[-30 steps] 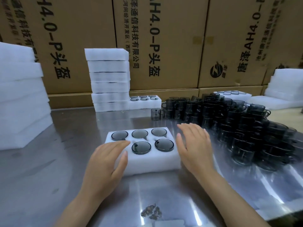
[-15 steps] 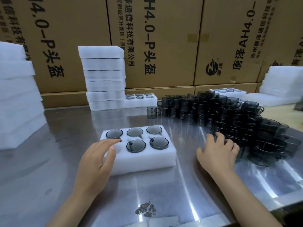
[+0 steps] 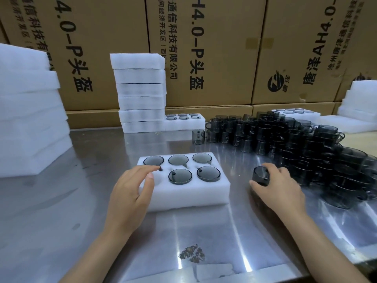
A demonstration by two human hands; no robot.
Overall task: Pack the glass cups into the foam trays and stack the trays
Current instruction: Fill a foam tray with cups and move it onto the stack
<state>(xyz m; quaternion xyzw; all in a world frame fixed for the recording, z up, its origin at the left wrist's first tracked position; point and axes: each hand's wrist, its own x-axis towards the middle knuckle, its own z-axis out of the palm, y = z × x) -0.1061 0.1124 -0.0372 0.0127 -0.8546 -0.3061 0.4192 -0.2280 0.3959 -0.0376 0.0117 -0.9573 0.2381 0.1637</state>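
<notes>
left hand (image 3: 130, 198) rests loose-fingered on the foam tray (image 3: 191, 196) on the steel bench (image 3: 61, 221); five cups (image 3: 180, 176) sit in it, sixth hole hidden; right hand (image 3: 281, 186) grips one glass cup (image 3: 260, 176); further back, six stacked trays (image 3: 140, 92).

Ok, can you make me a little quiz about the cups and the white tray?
1. How many cups sit in the foam tray right now?
2. True or false: the right hand holds a glass cup.
3. Which pocket has no cup? A) front left, under the left hand B) back right C) front middle

Key: 1. Five. 2. True. 3. A.
</notes>
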